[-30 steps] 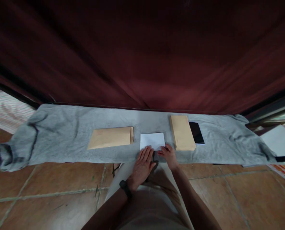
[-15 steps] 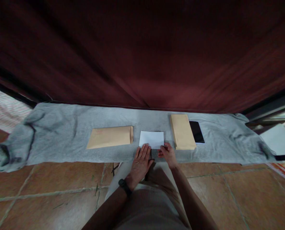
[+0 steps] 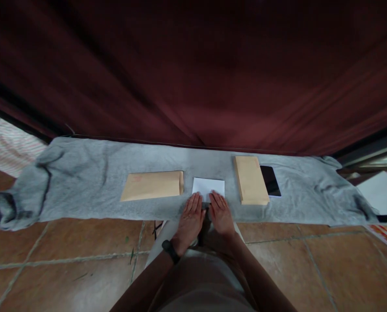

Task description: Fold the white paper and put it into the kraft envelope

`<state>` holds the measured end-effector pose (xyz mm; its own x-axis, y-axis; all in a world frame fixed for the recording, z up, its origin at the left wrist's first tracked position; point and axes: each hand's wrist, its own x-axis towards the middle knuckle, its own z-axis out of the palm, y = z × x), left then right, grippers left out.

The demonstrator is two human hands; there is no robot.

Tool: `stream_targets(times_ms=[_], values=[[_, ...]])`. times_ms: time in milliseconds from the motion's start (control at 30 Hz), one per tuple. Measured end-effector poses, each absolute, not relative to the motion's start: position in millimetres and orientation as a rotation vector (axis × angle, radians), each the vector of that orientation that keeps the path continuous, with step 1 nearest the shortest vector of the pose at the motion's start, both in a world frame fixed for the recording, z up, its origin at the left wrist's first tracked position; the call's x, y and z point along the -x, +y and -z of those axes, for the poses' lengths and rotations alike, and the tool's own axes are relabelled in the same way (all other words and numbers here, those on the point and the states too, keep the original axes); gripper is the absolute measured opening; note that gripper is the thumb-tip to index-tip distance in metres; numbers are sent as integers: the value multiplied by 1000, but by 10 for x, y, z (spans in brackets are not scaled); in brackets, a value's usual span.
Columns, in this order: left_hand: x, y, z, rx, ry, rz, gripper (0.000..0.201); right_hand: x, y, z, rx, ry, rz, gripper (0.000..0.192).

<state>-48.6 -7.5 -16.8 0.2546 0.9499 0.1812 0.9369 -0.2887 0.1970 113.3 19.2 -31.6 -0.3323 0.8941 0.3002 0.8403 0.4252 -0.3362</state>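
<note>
A white sheet of paper (image 3: pixel 208 184), perhaps folded, lies on the grey cloth in front of me. My left hand (image 3: pixel 191 216) rests flat with its fingertips on the paper's near left part; a dark watch (image 3: pixel 170 251) is on that wrist. My right hand (image 3: pixel 221 213) lies flat beside it, fingers stretched out over the near right part. Both palms hide the paper's near edge. To the left is a brown envelope (image 3: pixel 152 185) with its flap end facing the paper. On the right lies a stack of brown envelopes (image 3: pixel 252 180).
A dark phone (image 3: pixel 270 180) lies partly beneath the envelope stack. Grey cloth (image 3: pixel 83 182) covers the long narrow surface. A dark red curtain (image 3: pixel 193 86) hangs behind it. Tiled floor (image 3: pixel 92 264) shows below, and a white sheet (image 3: pixel 382 193) is at the far right.
My right hand has gone from curled fingers at the paper's right near corner to lying flat on the paper, closer to my left hand. The left hand stays flat there.
</note>
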Motion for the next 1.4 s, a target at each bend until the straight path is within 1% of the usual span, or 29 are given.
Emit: stream_targets(times_ms=[167,367,567,667,800,933,1100,1400], values=[[464,24,191,-2431,1869,-399,57,-1217,161,350,1478,-2309,-90,49],[423,370,243,-2372,1919,-384,60,-1192,130,339,1499,-2300,-51,49],[375,531,258,-2363,1962,-410,60,-1212,164,349,1506,-2229,-127,46],[372,541,263,-2359,1969,-415,60,-1162,343,320,1525,-2131,-219,44],[389,550,290,-2358,1950,-390,59,-1024,625,283,1512,-2132,-285,47],[402,547,303,-2349,1948,-421,60,-988,733,293,1608,-2189,-218,48],[418,501,275,-2343,1950,-494,61,-1108,677,318,1685,-2207,-115,51],[519,272,241,-2321,1978,-594,62,-1248,590,354,1731,-2138,-56,52]])
